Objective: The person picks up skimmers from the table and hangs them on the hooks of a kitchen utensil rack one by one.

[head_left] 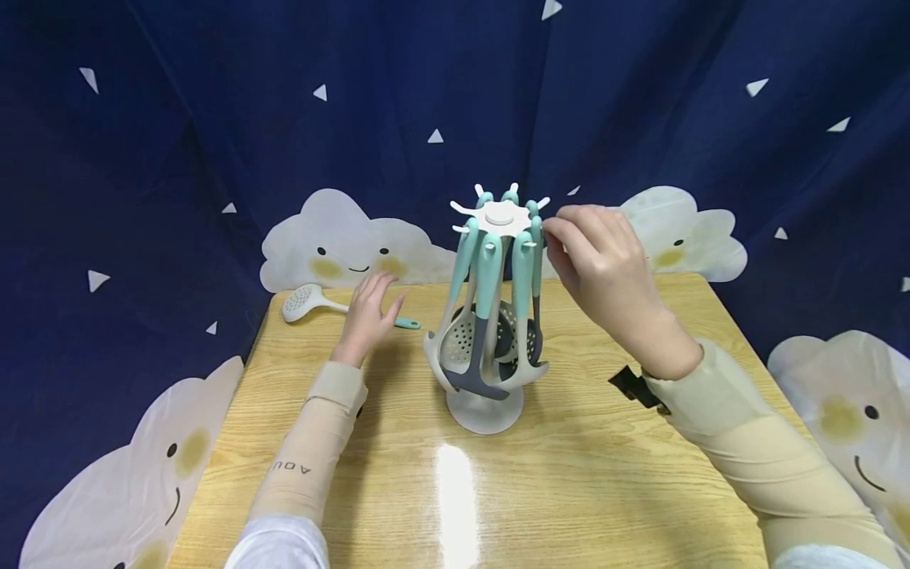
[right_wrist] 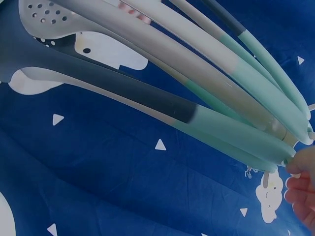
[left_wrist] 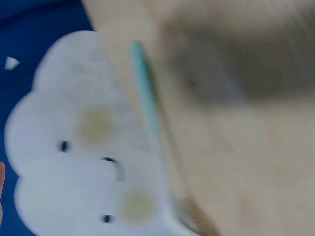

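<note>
A pale skimmer [head_left: 302, 302] with a round, perforated head and turquoise handle end [left_wrist: 143, 88] lies near the table's far left edge. Over its handle is my left hand [head_left: 368, 310], fingers extended and thumb apart, hiding part of the handle. A white rotating utensil stand [head_left: 499, 215] with hooks rises mid-table, hung with several turquoise-handled utensils. At the stand's right side, my right hand [head_left: 599, 257] pinches the top of a dark-grey slotted spoon's handle [right_wrist: 236, 130] with thumb and fingertips. That spoon hangs among the others, its head partly hidden behind them.
The stand's round white base [head_left: 486, 412] rests on the wooden table [head_left: 569, 490]. Pale and grey ladles and slotted heads crowd around its pole. Behind hangs a dark blue curtain [head_left: 398, 63] with white triangles and smiling clouds.
</note>
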Available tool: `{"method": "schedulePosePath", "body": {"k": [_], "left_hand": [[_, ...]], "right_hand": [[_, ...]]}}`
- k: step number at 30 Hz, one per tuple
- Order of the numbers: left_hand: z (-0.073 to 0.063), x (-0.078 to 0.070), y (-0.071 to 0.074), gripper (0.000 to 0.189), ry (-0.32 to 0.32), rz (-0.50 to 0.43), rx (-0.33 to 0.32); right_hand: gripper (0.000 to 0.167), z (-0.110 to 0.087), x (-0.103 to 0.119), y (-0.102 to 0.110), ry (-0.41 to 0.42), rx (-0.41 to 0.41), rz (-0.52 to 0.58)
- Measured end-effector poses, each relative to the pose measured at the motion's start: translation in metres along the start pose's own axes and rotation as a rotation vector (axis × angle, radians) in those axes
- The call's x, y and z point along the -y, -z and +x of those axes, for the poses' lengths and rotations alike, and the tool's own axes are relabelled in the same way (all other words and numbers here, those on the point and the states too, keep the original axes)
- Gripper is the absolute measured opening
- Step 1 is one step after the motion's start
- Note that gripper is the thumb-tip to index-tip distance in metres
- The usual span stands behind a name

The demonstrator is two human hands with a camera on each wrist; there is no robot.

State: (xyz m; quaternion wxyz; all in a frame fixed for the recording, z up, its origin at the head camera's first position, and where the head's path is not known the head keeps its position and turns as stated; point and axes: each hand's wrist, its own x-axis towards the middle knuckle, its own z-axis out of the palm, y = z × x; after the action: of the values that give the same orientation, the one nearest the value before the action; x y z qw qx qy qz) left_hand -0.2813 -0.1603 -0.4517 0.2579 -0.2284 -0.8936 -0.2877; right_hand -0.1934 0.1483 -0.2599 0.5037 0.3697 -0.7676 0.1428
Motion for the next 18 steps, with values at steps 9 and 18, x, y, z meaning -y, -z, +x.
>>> {"method": "schedulePosePath", "body": {"k": [9, 18], "left_hand": [[-0.021, 0.038, -0.02, 0.038, 0.185, 0.164, 0.239], [-0.025, 0.048, -0.028, 0.051, 0.273, 0.243, 0.377]], "right_hand": [[0.012, -0.001, 0.0, 0.0, 0.003, 0.002, -0.002], [0.012, -0.001, 0.001, 0.0, 0.003, 0.0, -0.001]]}}
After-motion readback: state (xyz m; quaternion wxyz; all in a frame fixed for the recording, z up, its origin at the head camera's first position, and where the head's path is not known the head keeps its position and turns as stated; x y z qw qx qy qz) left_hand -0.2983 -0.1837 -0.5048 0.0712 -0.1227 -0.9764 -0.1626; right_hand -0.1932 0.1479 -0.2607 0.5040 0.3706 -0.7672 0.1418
